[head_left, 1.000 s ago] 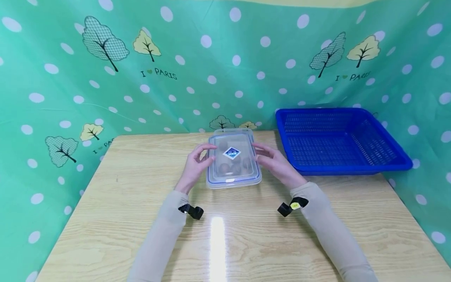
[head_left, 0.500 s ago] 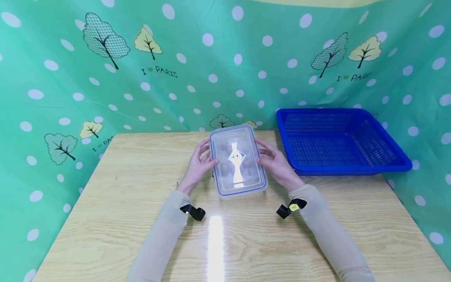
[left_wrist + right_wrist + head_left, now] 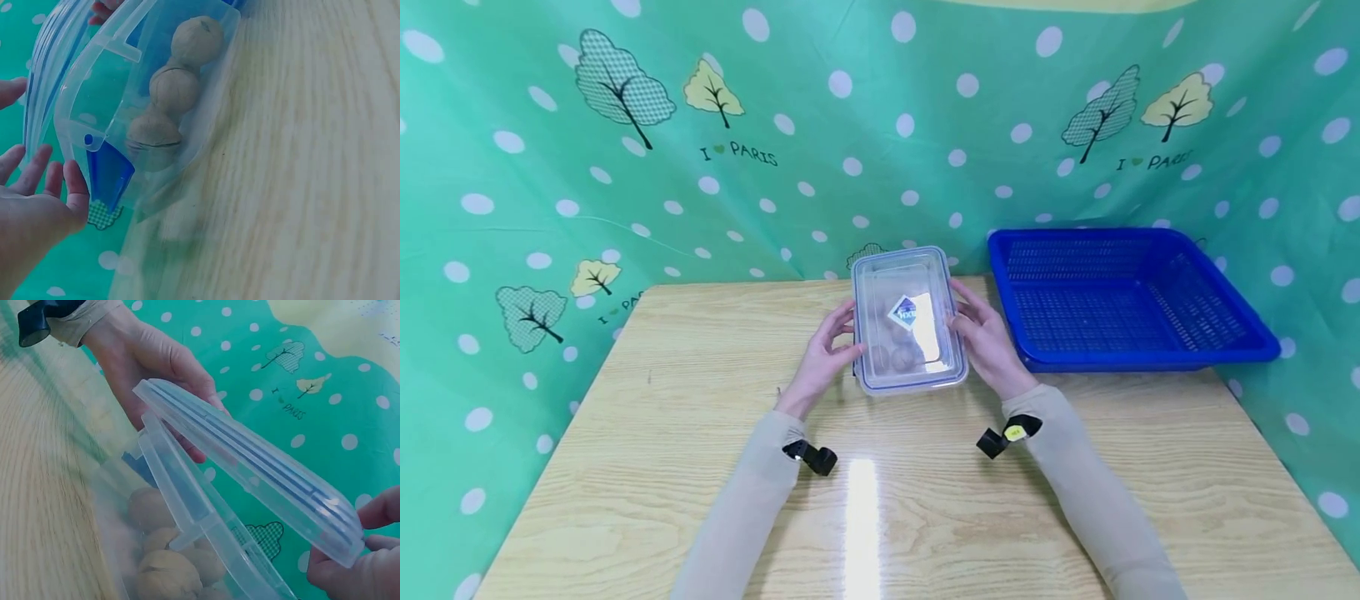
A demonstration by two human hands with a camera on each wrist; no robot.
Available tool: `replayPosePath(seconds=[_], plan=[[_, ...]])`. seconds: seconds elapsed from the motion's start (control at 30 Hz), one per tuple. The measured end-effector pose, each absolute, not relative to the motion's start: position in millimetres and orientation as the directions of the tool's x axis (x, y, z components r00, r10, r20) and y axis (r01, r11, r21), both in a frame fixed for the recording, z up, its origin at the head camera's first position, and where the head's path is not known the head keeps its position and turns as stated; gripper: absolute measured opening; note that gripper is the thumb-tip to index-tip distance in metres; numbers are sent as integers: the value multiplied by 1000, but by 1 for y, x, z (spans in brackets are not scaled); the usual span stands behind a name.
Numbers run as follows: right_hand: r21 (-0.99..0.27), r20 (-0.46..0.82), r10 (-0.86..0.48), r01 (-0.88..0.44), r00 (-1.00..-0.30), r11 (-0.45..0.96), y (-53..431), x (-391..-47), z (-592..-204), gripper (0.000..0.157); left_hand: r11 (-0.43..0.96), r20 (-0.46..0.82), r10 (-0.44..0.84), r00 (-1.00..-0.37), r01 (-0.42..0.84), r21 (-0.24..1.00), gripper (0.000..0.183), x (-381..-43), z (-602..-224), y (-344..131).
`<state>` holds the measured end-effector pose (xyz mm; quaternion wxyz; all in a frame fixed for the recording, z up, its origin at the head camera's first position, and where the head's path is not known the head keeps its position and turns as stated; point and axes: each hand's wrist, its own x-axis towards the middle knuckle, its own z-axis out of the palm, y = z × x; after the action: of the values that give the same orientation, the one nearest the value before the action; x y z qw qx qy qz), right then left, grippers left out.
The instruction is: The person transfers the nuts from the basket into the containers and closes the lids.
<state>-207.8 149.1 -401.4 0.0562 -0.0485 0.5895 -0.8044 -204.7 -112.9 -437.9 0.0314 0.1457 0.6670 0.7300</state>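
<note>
My left hand [image 3: 817, 367] and right hand [image 3: 992, 346] pinch opposite long sides of a clear plastic lid [image 3: 880, 287] with a blue seal and a diamond sticker. In the left wrist view the lid [image 3: 53, 69] stands tilted above the clear food container [image 3: 69, 119], a gap between them. My left fingertips [image 3: 75, 181] are right at the container's rim. Several walnuts [image 3: 175, 89] lie inside, against the wall. In the right wrist view more walnuts [image 3: 167, 575] show through the container's side. From the head view the lid hides most of the container. Blue clip flaps [image 3: 111, 175] hang from the rim.
A blue perforated plastic basket [image 3: 1120, 358] stands at the back right of the wooden table [image 3: 700, 433]. Behind the table hangs a green dotted cloth [image 3: 805, 150]. Each wrist wears a small black camera [image 3: 992, 443].
The lid has come up off the container and tilted, raised by both hands. Now it sits higher and slightly right in the head view. My right hand has shifted a little left.
</note>
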Motion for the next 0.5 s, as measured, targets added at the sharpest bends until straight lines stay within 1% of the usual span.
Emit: replayPosePath(seconds=[0.07, 0.2, 0.37, 0.5], plan=[[-969, 4, -125, 26, -992, -244, 148, -211, -402, 66, -90, 162, 249, -955, 143, 986, 71, -207, -438, -112], [-998, 4, -86, 2, -996, -67, 147, -217, -403, 63, -31, 129, 251, -959, 125, 992, 70, -214, -437, -110], [-991, -34, -96, 21, -995, 134, 149, -226, -410, 65, 54, 59, 245, -968, 75, 996, 69, -222, -436, -109], [-974, -54, -96, 31, -994, 224, 149, -228, -414, 66, 72, 28, 246, -969, 47, 996, 68, -228, -436, -110]])
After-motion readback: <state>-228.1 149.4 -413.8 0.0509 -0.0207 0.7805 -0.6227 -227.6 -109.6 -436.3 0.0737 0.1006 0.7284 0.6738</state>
